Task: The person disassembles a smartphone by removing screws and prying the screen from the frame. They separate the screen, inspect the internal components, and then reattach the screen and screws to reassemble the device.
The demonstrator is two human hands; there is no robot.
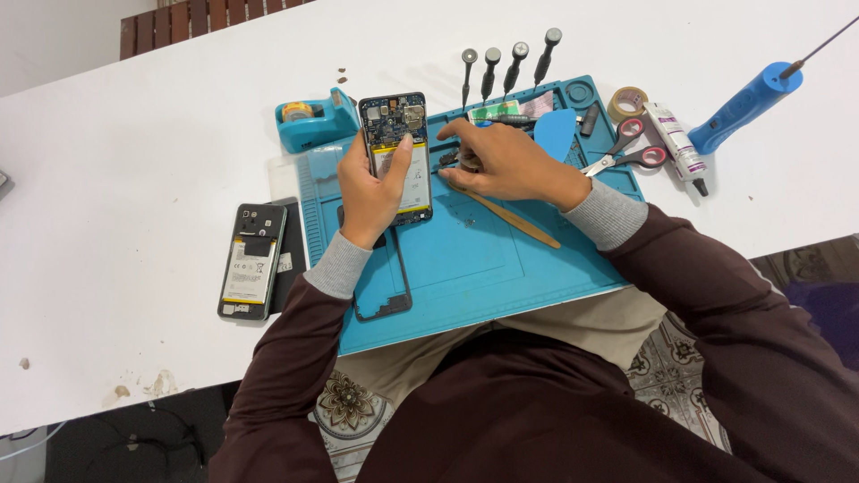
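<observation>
Head view: the left hand (371, 183) grips an opened phone (396, 154), back cover removed, fingers wrapped round its left edge and thumb pressed on the battery; the phone lies at the upper left of a blue work mat (501, 268). The right hand (501, 165) rests on the mat just beside the phone, fingertips pressed together over small dark parts (449, 159); what they pinch cannot be determined. A wooden spudger (514, 219) lies under that hand. A second opened phone (251, 260) lies on the white table (107, 179), left of the mat. Scissors (626, 152) lie at the mat's upper right.
</observation>
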